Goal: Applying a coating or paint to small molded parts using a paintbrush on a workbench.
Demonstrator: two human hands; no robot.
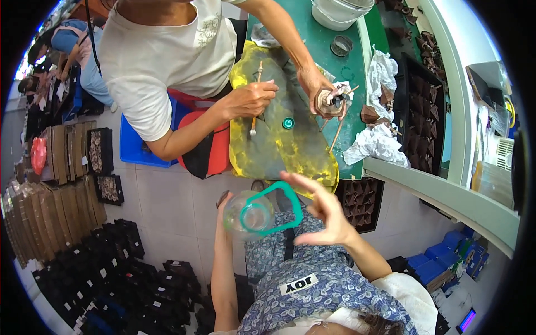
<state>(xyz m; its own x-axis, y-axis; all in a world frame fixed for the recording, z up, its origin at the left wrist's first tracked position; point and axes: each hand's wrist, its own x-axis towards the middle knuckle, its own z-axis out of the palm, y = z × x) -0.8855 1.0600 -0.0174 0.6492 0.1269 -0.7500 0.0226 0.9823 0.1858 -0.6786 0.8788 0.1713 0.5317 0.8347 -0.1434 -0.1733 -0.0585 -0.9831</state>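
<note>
In the head view, your left hand (pixel 224 202) is raised at the left side of a clear, rounded bottle (pixel 237 212), its fingers too hidden to tell their grip, while your right hand (pixel 329 220) is lifted, fingers and thumb spread apart beside the bottle's angular green carry handle (pixel 296 207). The bottle, slightly blurred, is above your blue leaf-patterned apron (pixel 335 285), mouth facing the camera, long axis roughly along the line of sight, handle pointing right.

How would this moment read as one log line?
left hand: holding clear bottle | right hand: open, near green handle | green cap: on yellow-stained cloth | co-worker: holding brown piece
</note>
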